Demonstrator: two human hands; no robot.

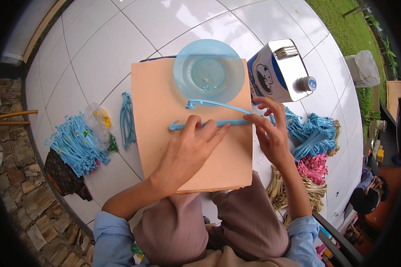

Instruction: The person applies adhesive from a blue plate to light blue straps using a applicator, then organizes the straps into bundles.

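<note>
A flat blue strip (221,123) with a rounded end lies across the peach-coloured board over my lap. My left hand (187,149) rests on it, palm down, fingers stretched out and apart, the tips against the strip and board. Just beyond it, a thin curved blue strip (218,103) with a small knob at its left end arches toward my right hand (272,133). The thumb and index finger of that hand pinch its right end, while the other fingers are raised and bent. Whether the two strips join under the right fingers is hidden.
A translucent blue bowl (182,80) with a little clear content stands at the board's (151,89) far edge. A metal can (276,71) is right of it. Blue strip bundles (78,144) lie left; blue (316,135), pink (314,168) and beige bundles (314,191) lie right.
</note>
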